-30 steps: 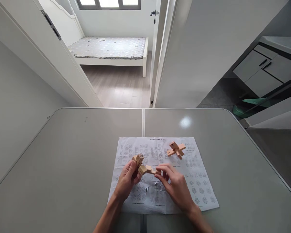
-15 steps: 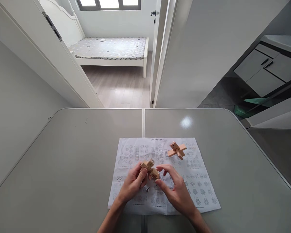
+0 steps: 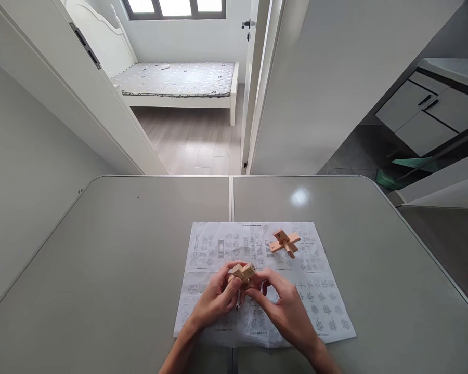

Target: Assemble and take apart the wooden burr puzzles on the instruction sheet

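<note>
Both my hands meet over a printed instruction sheet [image 3: 320, 306] on a grey table. My left hand [image 3: 214, 299] and my right hand [image 3: 284, 306] pinch the same small cluster of light wooden puzzle blocks [image 3: 243, 274], fingers closed round it from either side. The blocks are held just above the paper. A second wooden assembly [image 3: 284, 242], crossed pieces with a number on top, lies on the sheet's far right part, apart from both hands.
The grey folding table [image 3: 113, 259] has a seam down its middle and rounded far corners. Beyond it an open doorway shows a bed [image 3: 175, 78]. Cabinets [image 3: 425, 109] stand at the right.
My hands have drawn together and nearer to me. The blocks, spread out a second ago, are now pushed into a tighter cluster and turned between my fingers.
</note>
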`<state>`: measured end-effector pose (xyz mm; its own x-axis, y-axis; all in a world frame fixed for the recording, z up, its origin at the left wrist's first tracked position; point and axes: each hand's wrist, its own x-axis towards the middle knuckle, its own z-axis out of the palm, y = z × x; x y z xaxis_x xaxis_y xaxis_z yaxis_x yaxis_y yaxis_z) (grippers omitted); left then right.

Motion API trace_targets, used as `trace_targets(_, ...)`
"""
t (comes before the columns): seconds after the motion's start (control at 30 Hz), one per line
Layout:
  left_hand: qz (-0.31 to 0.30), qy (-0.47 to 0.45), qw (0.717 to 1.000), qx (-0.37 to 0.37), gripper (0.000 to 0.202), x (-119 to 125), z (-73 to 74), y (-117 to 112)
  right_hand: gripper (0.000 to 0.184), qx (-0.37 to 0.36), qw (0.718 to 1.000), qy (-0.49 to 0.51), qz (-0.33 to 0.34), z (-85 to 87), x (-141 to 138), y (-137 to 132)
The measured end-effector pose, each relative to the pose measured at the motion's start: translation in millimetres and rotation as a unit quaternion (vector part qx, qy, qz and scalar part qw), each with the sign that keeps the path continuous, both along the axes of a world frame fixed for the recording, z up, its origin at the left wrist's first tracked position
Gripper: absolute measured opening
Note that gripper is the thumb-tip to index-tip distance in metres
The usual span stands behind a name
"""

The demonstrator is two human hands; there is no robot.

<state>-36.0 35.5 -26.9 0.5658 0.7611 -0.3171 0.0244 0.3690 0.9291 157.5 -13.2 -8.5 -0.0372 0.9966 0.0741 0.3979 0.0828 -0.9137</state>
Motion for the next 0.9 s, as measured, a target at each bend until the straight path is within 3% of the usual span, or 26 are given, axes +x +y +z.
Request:
trace_targets(0.27,-0.008,-0.004,1.000,0.016,0.056,-2,-2.6,0,0.018,0.013,1.000,-0.007,-0.008,0.7,-2,0)
trace_targets(0.43,0.024,0.064,0.992,0.105,0.053,1,-5.3,-5,0.023,-0.033,0.999,0.005,-0.026,-0.5,-4,0)
trace_targets(0.67,0.034,0.145,0.950,0.273,0.046,2,-17.8,-11,0.032,-0.123,0.987,0.091,-0.045,-1.3,-5,0)
trace_targets(0.9,0.088,0.187,0.878,0.431,0.044,0,-35.0,-14,0.038,-0.199,0.968,0.149,-0.041,8.3,-7,3)
